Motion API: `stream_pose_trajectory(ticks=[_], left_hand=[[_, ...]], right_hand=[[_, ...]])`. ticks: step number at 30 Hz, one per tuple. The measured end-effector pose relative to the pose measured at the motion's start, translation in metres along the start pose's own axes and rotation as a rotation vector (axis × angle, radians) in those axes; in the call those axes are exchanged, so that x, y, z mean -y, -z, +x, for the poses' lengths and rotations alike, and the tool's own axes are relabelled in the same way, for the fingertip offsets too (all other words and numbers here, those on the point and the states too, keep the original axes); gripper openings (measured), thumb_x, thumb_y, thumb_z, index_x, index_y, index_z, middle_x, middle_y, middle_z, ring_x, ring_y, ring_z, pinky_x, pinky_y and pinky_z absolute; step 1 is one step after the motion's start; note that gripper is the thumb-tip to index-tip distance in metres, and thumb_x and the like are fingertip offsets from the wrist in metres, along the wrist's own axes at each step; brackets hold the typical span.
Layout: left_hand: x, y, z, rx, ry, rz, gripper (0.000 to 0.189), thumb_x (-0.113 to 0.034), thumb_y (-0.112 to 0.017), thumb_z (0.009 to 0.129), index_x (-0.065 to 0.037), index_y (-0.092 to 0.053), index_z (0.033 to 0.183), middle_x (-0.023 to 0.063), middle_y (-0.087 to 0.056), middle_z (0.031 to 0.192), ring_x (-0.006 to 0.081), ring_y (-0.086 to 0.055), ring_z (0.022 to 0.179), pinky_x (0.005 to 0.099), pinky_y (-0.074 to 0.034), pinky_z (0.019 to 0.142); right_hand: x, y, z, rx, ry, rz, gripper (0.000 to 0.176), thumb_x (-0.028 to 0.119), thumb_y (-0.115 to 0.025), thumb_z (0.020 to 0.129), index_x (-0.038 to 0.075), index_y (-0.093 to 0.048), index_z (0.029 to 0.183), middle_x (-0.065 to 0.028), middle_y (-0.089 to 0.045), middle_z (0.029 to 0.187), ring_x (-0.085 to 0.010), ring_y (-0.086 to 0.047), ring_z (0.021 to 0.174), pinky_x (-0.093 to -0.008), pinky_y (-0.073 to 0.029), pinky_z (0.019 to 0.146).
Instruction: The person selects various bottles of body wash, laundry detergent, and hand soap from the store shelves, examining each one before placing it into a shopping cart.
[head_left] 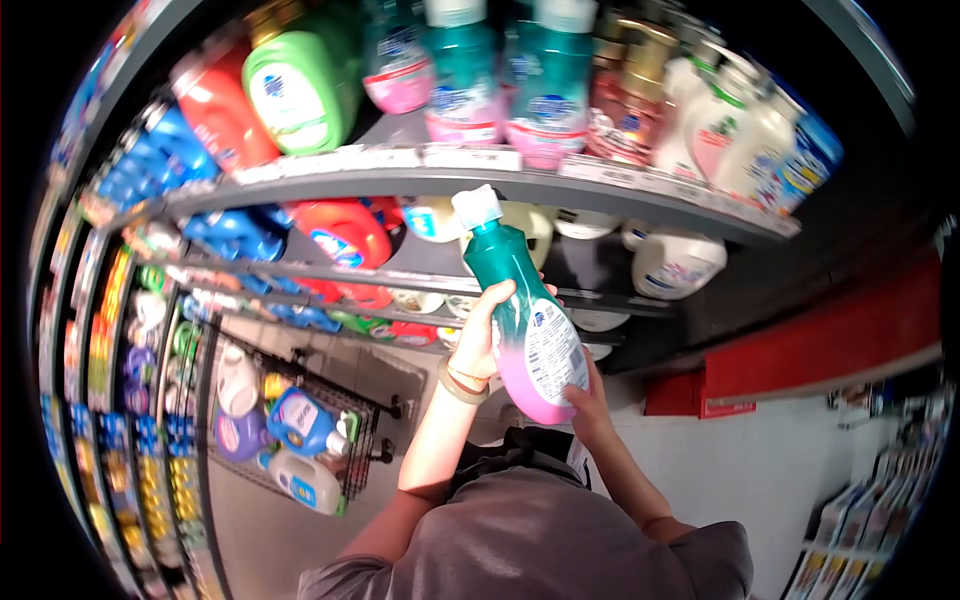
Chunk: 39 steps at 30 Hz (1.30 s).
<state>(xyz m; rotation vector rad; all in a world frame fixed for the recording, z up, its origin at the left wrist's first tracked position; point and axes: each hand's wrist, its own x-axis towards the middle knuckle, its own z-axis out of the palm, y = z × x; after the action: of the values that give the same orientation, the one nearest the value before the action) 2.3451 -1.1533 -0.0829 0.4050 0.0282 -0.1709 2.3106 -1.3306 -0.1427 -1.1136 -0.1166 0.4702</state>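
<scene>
A teal and pink detergent bottle with a white cap is tilted in front of the shelves, its back label turned toward me. My left hand wraps around its upper side, thumb across the front near the shoulder. Lower down, my right hand grips the pink base, with the thumb on the label's edge. Similar teal and pink bottles stand on the upper shelf just beyond it.
Red, green and white bottles line the upper shelf. Below it sit more jugs, including a red one and a white one. A black wire cart with several detergent bottles stands at my left. A red panel is at right.
</scene>
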Motion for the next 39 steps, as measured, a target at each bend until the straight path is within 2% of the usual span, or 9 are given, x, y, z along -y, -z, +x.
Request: stream_pose_trajectory(ticks=[2,7,15,19,23,26,29,32,39], left_hand=[[-0.012,0.013,-0.025,-0.168,-0.136,0.094,0.037,-0.024,-0.053,0.085,-0.003,-0.046,0.114,0.0109,-0.057,0.104,0.0186,-0.056,0.094,0.0345,-0.046,0.082],[-0.055,0.024,-0.129,-0.304,-0.578,0.630,0.063,-0.018,-0.061,0.080,-0.005,-0.029,0.133,0.0076,-0.039,0.130,0.0191,-0.040,0.117,0.0352,-0.032,0.098],[-0.080,0.112,-0.281,-0.618,-0.735,0.449,0.064,-0.005,-0.072,0.064,-0.003,-0.039,0.119,0.0069,-0.052,0.107,0.0168,-0.052,0.099,0.0311,-0.043,0.084],[-0.110,0.169,-0.355,-0.988,-0.928,0.433,0.047,-0.002,-0.073,0.065,-0.002,-0.051,0.106,0.0058,-0.060,0.093,0.0136,-0.059,0.082,0.0267,-0.048,0.075],[-0.152,0.251,-0.427,-1.427,-1.049,0.676,0.044,-0.010,-0.077,0.063,0.000,-0.055,0.100,0.0069,-0.062,0.090,0.0140,-0.060,0.077,0.0264,-0.048,0.071],[-0.208,0.306,-0.474,-1.660,-0.817,1.191,0.056,-0.025,-0.082,0.056,-0.001,-0.058,0.101,0.0087,-0.064,0.087,0.0156,-0.061,0.071,0.0275,-0.049,0.068],[-0.269,0.340,-0.493,-1.482,-0.499,1.861,0.074,-0.031,-0.081,0.044,-0.006,-0.058,0.109,0.0144,-0.063,0.093,0.0277,-0.062,0.079,0.0362,-0.050,0.070],[-0.317,0.369,-0.484,-1.199,0.112,2.146,0.074,-0.030,-0.080,0.043,-0.008,-0.057,0.110,0.0148,-0.061,0.091,0.0312,-0.061,0.080,0.0394,-0.050,0.070],[-0.305,0.509,-0.483,-1.145,0.602,2.375,0.080,-0.027,-0.077,0.053,-0.006,-0.039,0.121,0.0121,-0.054,0.106,0.0291,-0.056,0.094,0.0375,-0.049,0.074]], right_hand=[[-0.010,-0.007,0.018,0.231,-0.150,0.194,0.086,0.033,-0.071,0.066,0.001,-0.027,0.133,-0.0108,-0.045,0.126,-0.0203,-0.045,0.114,-0.0322,-0.035,0.097],[-0.042,-0.082,0.029,0.535,-0.892,0.803,0.083,0.064,-0.045,0.075,-0.002,-0.038,0.125,-0.0207,-0.053,0.107,-0.0318,-0.057,0.075,-0.0357,-0.048,0.050],[-0.163,-0.200,-0.011,0.898,-1.761,1.116,0.064,0.046,-0.040,0.086,-0.003,-0.037,0.126,-0.0201,-0.053,0.084,-0.0244,-0.054,0.052,-0.0282,-0.044,0.041],[-0.255,-0.241,-0.004,1.014,-1.253,0.119,0.055,0.046,-0.031,0.090,0.003,-0.042,0.123,-0.0176,-0.054,0.114,-0.0271,-0.061,0.087,-0.0303,-0.051,0.061],[-0.318,-0.269,0.001,0.605,-1.049,-0.283,0.034,0.031,-0.042,0.088,0.007,-0.047,0.111,-0.0091,-0.058,0.102,-0.0185,-0.058,0.086,-0.0319,-0.046,0.072],[-0.320,-0.278,-0.002,0.561,-0.975,-0.239,0.032,0.031,-0.043,0.087,0.008,-0.050,0.107,-0.0071,-0.059,0.099,-0.0172,-0.058,0.083,-0.0301,-0.046,0.070],[-0.323,-0.272,-0.012,0.409,-0.884,-0.279,0.029,0.029,-0.045,0.086,0.007,-0.052,0.104,-0.0061,-0.061,0.091,-0.0166,-0.058,0.077,-0.0293,-0.046,0.068],[-0.336,-0.253,-0.024,0.262,-0.918,-0.216,0.028,0.029,-0.046,0.086,0.007,-0.053,0.103,-0.0049,-0.061,0.086,-0.0155,-0.057,0.075,-0.0288,-0.045,0.066],[-0.327,-0.252,-0.040,0.158,-0.925,-0.260,0.028,0.030,-0.046,0.085,0.008,-0.053,0.101,-0.0049,-0.060,0.085,-0.0151,-0.056,0.073,-0.0285,-0.045,0.066]])
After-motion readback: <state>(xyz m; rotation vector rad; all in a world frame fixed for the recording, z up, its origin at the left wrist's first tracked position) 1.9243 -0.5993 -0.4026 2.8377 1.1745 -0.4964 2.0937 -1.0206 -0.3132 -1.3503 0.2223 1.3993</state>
